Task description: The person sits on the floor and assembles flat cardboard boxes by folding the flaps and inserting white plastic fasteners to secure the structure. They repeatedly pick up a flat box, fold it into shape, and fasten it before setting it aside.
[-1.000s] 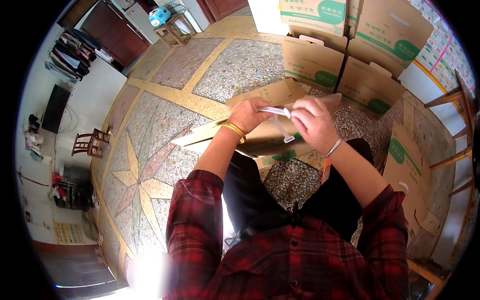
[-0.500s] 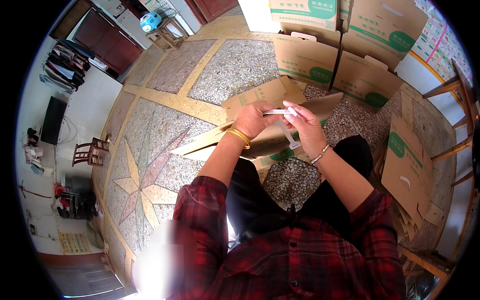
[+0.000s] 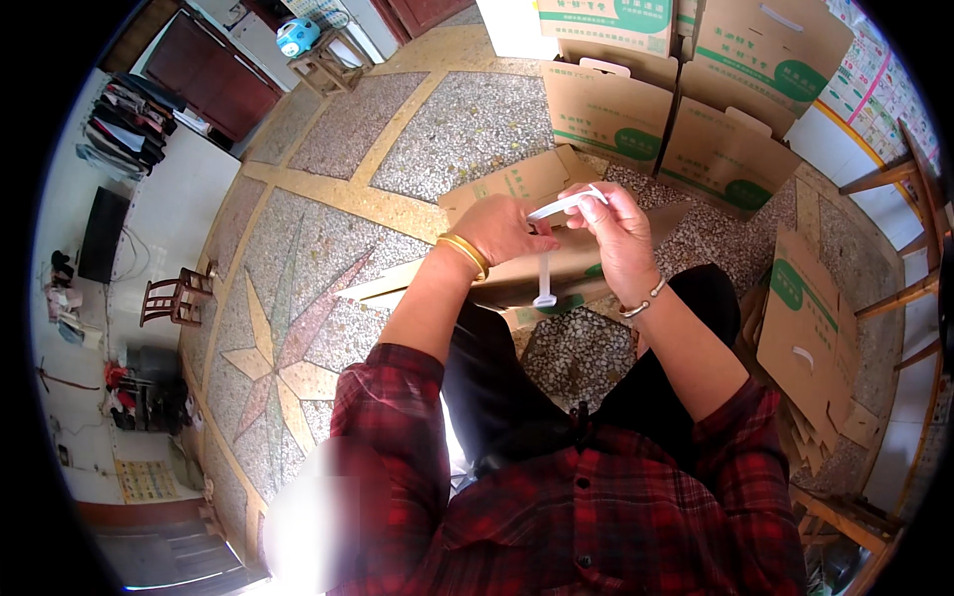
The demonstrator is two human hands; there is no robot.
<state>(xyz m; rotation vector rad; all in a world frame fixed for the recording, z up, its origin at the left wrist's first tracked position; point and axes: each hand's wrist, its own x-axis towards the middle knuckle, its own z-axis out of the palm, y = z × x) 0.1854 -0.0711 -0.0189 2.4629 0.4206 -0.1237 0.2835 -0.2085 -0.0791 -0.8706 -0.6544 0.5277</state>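
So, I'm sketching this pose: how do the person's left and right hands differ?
The left hand shows its back, while the right hand has its thumb toward the camera. The left hand's wrist wears a gold-coloured bangle; the right hand's, a silver-coloured bangle. Both hold the white strip that spans between them.

The speckled grey terrazzo floor (image 3: pixel 457 114) carries tan bands (image 3: pixel 343 189) and a many-pointed star inlay (image 3: pixel 273 372) in tan and pink. A small brown wooden chair (image 3: pixel 179 301) stands near the white left-hand wall (image 3: pixel 194 174), below a dark red door (image 3: pixel 204 74). Bright white glare (image 3: pixel 298 536) floods the lower left.
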